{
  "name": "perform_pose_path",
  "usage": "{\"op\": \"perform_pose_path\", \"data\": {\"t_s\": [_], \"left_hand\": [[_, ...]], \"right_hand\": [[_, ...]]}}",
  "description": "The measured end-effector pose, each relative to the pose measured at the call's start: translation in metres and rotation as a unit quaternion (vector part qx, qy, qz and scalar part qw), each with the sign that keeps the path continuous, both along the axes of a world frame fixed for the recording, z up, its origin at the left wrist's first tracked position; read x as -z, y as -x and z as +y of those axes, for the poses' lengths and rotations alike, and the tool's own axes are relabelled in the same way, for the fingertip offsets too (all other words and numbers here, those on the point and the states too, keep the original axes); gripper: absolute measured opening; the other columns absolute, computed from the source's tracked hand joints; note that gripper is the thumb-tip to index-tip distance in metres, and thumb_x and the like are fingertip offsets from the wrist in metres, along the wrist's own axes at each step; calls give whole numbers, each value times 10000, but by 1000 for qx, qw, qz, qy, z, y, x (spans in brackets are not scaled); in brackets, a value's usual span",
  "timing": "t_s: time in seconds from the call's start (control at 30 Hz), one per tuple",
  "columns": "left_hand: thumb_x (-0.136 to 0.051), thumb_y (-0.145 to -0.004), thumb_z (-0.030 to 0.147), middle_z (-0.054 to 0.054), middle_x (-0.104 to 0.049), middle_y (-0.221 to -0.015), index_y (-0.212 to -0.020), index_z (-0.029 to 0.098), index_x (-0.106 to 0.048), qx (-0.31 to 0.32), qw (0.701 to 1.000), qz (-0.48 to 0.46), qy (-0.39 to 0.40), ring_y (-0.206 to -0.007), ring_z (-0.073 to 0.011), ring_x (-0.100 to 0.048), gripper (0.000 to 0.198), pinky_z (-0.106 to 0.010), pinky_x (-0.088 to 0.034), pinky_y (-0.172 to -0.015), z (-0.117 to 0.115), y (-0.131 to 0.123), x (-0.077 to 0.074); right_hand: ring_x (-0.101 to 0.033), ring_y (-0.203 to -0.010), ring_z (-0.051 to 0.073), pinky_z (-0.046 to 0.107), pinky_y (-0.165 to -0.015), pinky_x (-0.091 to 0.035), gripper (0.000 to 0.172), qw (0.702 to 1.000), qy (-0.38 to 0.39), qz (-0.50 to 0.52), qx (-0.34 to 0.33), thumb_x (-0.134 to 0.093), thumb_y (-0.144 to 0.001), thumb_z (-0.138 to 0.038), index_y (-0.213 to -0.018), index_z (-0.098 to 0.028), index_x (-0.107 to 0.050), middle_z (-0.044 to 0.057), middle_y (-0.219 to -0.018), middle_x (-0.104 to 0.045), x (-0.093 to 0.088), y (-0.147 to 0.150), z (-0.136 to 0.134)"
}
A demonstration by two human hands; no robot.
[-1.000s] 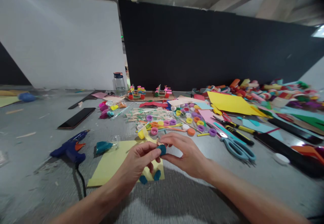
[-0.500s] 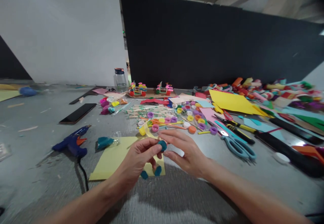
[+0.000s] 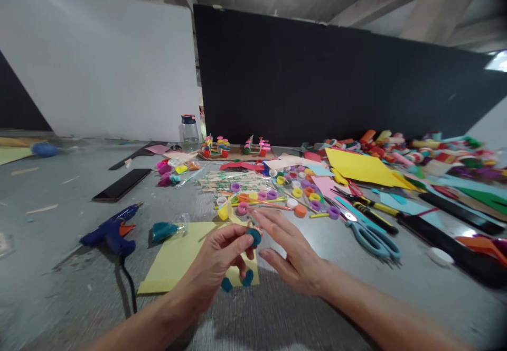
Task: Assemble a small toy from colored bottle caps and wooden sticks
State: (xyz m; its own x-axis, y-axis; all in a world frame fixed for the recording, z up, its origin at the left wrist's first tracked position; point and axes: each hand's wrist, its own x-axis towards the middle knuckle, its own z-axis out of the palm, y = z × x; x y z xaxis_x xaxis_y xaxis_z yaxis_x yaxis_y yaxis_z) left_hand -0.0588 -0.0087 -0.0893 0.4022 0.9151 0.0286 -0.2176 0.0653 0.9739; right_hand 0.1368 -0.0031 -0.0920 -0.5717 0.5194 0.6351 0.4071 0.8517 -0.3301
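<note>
My left hand (image 3: pixel 216 258) pinches a small teal bottle cap (image 3: pixel 254 237) with a bit of wooden stick on it, held above a pale yellow sheet of paper (image 3: pixel 178 253). My right hand (image 3: pixel 293 253) is just right of the cap with its fingers stretched out and apart, holding nothing. Two more teal caps (image 3: pixel 237 281) lie on the sheet's near edge below my left hand. A teal piece in clear wrap (image 3: pixel 164 229) lies at the sheet's far left corner.
A blue glue gun (image 3: pixel 111 229) with its cord lies left. Blue scissors (image 3: pixel 370 234), a yellow-black knife (image 3: pixel 372 208), several coloured caps (image 3: pixel 277 192), wooden sticks (image 3: pixel 229 179), a phone (image 3: pixel 121 183), a jar (image 3: pixel 189 128) and coloured paper (image 3: pixel 358 165) cover the grey table (image 3: pixel 59 277).
My right hand has let go of the teal cap, opened its fingers and drawn slightly away to the right. My left hand keeps holding the cap.
</note>
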Motion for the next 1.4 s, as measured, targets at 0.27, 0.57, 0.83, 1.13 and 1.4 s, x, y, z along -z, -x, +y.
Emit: {"op": "perform_pose_path", "data": {"t_s": [0.27, 0.57, 0.83, 1.13, 1.4], "left_hand": [[-693, -861, 363, -18, -597, -758, -894, 166, -725, -3, 1000, -3, -6, -629, -112, -522, 202, -204, -468, -503, -1, 0, 1], [-678, -870, 327, -7, -593, -749, -849, 157, -703, 17, 1000, 7, -21, -588, -90, -500, 173, -195, -462, -503, -2, -1, -1], [-694, -845, 330, 8, -572, -710, -809, 153, -685, 15, 999, 26, -11, -563, -87, -487, 181, -200, -452, -492, -1, -2, -1], [-623, -901, 461, -48, -601, -828, -911, 166, -704, 78, 997, -4, 3, -797, -171, -575, 306, -243, -495, -565, -5, 2, -8], [-661, -877, 367, -5, -589, -705, -808, 161, -675, 37, 998, 41, -19, -619, -118, -521, 218, -221, -458, -517, -1, 1, -4]], "right_hand": [[-290, -1469, 246, 496, -1202, -284, 569, 999, 4, -24, -23, -425, -1015, -332, -1550, -264, -244, 84, -1584, -334, -4, -1, -1], [-419, -1394, 239, 444, -1161, -366, 477, 999, -18, 24, -15, -636, -926, -362, -1367, -236, -506, 95, -1486, -472, 0, 0, 2], [-535, -1292, 209, 407, -1097, -444, 404, 998, -30, 61, -3, -720, -870, -236, -1246, -229, -570, 94, -1376, -576, 3, 4, 2], [-580, -1235, 206, 414, -1027, -485, 336, 994, -25, 109, 3, -700, -873, -187, -1181, -234, -576, 86, -1289, -626, -7, 0, 0], [-562, -1258, 223, 428, -1043, -468, 462, 996, -20, 91, -4, -746, -842, -234, -1257, -231, -542, 102, -1317, -611, -3, -1, 1]]}}
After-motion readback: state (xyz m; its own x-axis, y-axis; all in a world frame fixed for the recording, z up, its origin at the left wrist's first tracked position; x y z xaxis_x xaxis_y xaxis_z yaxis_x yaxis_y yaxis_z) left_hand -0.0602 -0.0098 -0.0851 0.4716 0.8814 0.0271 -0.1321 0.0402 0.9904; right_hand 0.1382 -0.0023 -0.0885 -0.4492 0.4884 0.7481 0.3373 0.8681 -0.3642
